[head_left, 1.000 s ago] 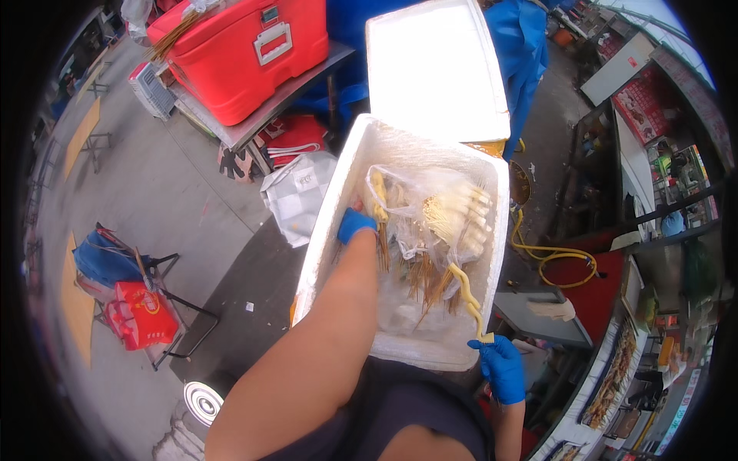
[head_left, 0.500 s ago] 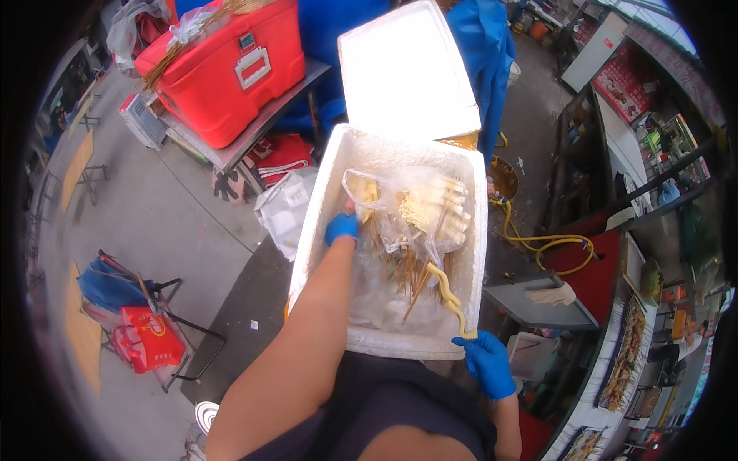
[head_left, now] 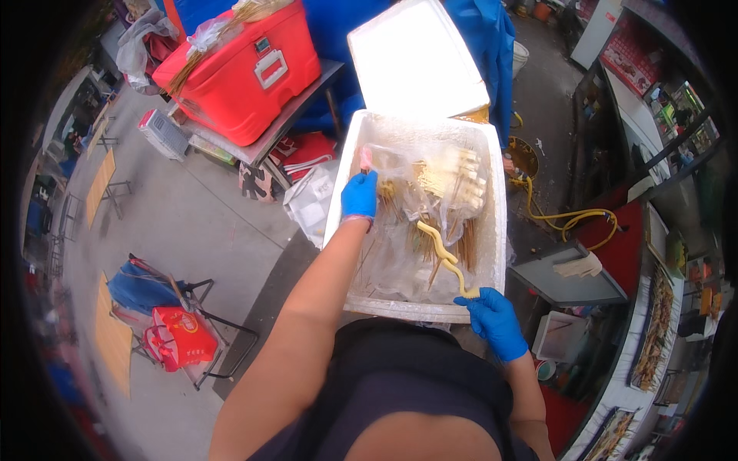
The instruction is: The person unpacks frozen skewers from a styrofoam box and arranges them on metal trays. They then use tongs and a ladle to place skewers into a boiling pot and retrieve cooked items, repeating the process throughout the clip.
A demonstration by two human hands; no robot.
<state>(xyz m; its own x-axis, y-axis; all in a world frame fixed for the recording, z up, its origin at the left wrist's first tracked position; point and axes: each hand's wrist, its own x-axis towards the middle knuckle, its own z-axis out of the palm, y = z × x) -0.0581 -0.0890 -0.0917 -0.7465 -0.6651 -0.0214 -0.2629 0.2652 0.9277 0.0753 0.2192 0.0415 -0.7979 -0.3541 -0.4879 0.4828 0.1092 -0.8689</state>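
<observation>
My left hand [head_left: 359, 194], in a blue glove, is closed round a small pink skewered item [head_left: 366, 159] at the left inside the white foam box [head_left: 492, 269]. My right hand [head_left: 500, 326], also gloved in blue, pinches the lower end of a wavy pale-yellow skewered food [head_left: 438, 242] at the box's near right edge. Beside them in the box lie clear plastic bags [head_left: 394, 207] with bundles of skewers, one bundle carrying pale cream food [head_left: 442, 180].
The foam lid [head_left: 419, 61] rests behind the box. A red cooler [head_left: 246, 92] stands on a metal table at back left. A folding chair [head_left: 142, 288] holds a red bag [head_left: 181, 334]. A yellow hose [head_left: 584, 227] and stall counters lie to the right.
My left hand has moved up along the box's left side and now shows a pink item in its grip. My right hand still holds the yellow skewer, which sits higher in view.
</observation>
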